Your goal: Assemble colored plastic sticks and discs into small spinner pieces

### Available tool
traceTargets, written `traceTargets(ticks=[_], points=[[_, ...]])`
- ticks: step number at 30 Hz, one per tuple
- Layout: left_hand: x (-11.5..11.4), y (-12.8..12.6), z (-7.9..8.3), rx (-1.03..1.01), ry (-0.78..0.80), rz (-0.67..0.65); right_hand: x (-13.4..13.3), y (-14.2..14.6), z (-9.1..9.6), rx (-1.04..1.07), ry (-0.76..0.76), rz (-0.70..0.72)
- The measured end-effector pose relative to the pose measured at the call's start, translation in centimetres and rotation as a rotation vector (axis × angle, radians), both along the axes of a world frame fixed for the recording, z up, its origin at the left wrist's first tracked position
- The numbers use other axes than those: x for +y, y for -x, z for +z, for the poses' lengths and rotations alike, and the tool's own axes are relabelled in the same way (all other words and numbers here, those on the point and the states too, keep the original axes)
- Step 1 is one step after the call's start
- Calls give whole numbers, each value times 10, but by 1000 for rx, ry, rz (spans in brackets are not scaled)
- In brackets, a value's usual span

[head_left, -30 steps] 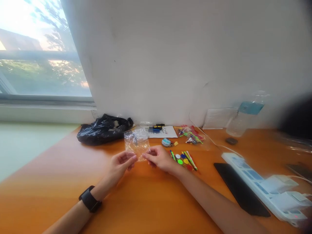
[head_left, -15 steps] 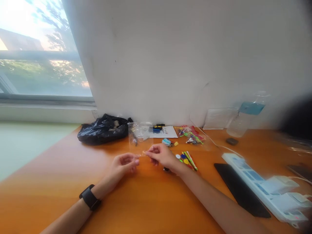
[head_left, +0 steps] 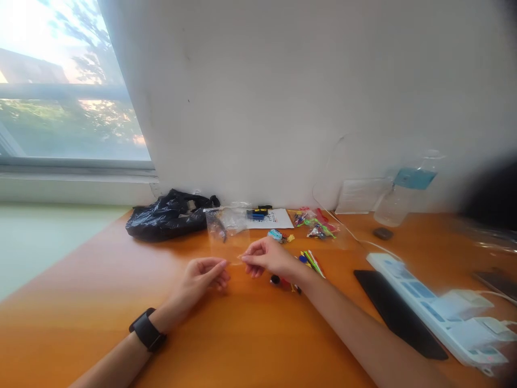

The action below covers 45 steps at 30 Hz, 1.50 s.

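A clear plastic bag [head_left: 226,249], see-through and hard to make out against the wood, hangs between my two hands above the table. My left hand [head_left: 207,274], with a black watch [head_left: 147,330] on the wrist, pinches its near edge between thumb and forefinger. On the other side, my right hand [head_left: 264,258] pinches the same edge. Beside and partly behind my right forearm lie small colourful plastic pieces: green and white sticks [head_left: 315,264], a blue disc [head_left: 302,259] and a black round piece [head_left: 275,279].
At the back stand a black plastic bag [head_left: 167,218], a printed white sheet [head_left: 280,218] and bags of colourful parts [head_left: 317,222]. To the right are a white power strip [head_left: 420,302] with plugs, a black flat pad [head_left: 398,312] and a clear bottle [head_left: 398,199].
The near edge of the clear bag has straightened between my fingers, and the bag has shifted slightly left. My left fingers have closed more flatly together. The right hand barely moved.
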<state>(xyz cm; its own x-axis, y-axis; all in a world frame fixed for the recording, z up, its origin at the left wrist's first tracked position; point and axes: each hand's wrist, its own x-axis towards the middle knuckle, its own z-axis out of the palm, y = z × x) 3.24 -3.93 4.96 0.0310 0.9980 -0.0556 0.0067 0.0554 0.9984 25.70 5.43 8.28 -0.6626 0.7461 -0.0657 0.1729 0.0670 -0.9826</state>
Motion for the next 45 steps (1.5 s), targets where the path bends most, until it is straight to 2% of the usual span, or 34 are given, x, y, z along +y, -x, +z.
traceTargets(ticks=[4, 7, 12, 16, 20, 25, 28, 32, 35, 37, 41, 45], points=[[0, -1, -7, -58, 4, -9, 0, -10, 12, -39, 12, 68], [-6, -4, -4, -57, -37, -66, -4, -12, 16, -21, 9, 88], [-11, -6, -1, -75, -48, -92, -9, -3, 3, -36, -2, 7], [-5, -4, -10, -33, -50, -118, -15, 8, -6, -16, 39, -16], [0, -3, -19, -44, -57, -108, -18, 10, -1, 24, 68, -7], [-7, -5, -10, -132, -27, -85, -14, 5, 8, 40, -111, -102], [-10, -6, -4, -164, -51, -32, -14, 7, 9, 69, -150, -167], [-7, -5, -9, -248, -73, 41, -22, 19, 4, 234, -48, -300], [-7, -6, -12, -123, -29, -52, -30, 29, -3, 328, 12, -348], [-11, -9, -9, -67, -11, -86, -35, 33, -7, 350, 16, -370], [-16, -11, 1, -116, 1, 23, -37, 33, -9, 268, 60, -405], [-10, -7, -3, -230, 1, 125, -37, 28, -9, 147, 145, -343]])
